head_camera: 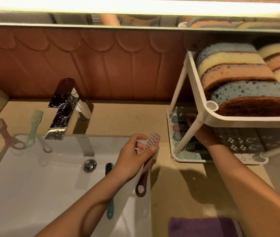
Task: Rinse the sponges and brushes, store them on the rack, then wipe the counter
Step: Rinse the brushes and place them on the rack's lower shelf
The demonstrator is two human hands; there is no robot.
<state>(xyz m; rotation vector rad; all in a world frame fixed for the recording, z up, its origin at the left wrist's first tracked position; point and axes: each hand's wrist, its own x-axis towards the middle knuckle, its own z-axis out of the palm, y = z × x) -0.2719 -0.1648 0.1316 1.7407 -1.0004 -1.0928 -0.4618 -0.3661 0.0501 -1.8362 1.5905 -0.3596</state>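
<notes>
Beige counter [127, 117] runs under a terracotta scalloped backsplash [101, 65], with a white sink [33, 177] set into it and a wet chrome faucet [62, 108] at its far edge.

Your left hand [130, 156] is over the sink's right rim. Its fingers and thumb are curled round a mauve brush [146, 171] just below the pale bristles, and the looped handle end points back toward you.

Your right hand [205, 135] reaches into the lower tier of the white rack [238, 120] on the right of the counter. A rack post and the top tier hide the fingers, so you cannot tell whether they hold anything. Stored brushes [178, 127] lie side by side at the left end of that lower tier. Blue, yellow and orange sponges [234, 74] stand packed on edge in the top tier.

A teal brush [110, 209] lies in the sink, partly under your left forearm. A pink brush [4, 132] and a green brush [33, 129] rest on the counter left of the faucet, handles reaching the sink's far left edge. A purple cloth [200, 227] sits on the near right of the counter.
</notes>
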